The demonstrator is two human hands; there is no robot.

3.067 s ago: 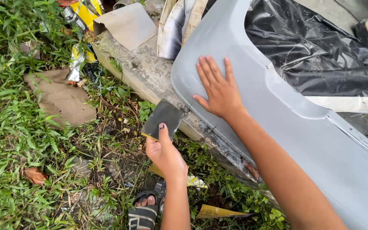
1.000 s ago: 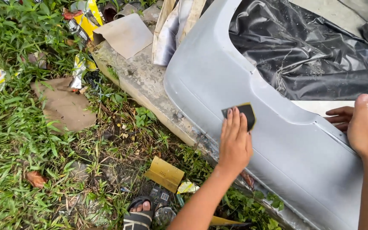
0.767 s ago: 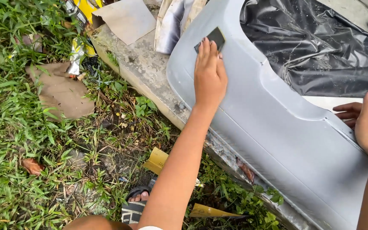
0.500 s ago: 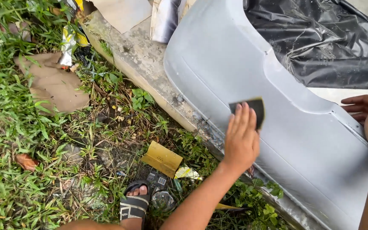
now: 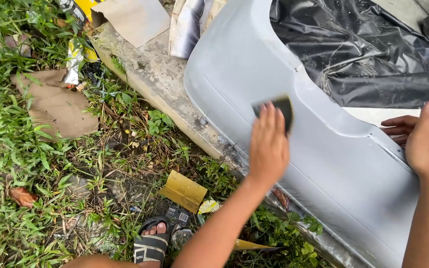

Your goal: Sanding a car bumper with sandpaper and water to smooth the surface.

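Sanding a grey bumper panel, seen from the head camera

The left hand [image 5: 269, 144] presses dark sandpaper [image 5: 280, 106] flat against the grey bumper [image 5: 343, 173], now higher up the panel than half a second ago; the right hand [image 5: 425, 141] still grips the bumper's upper edge.

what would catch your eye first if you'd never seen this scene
The big grey car bumper panel fills the right half, lying along a concrete curb with crumpled black plastic sheet behind it. At its middle, the left hand presses a dark sanding sheet flat on the panel, while the right hand grips the upper edge. Left is littered grass with brown cardboard.
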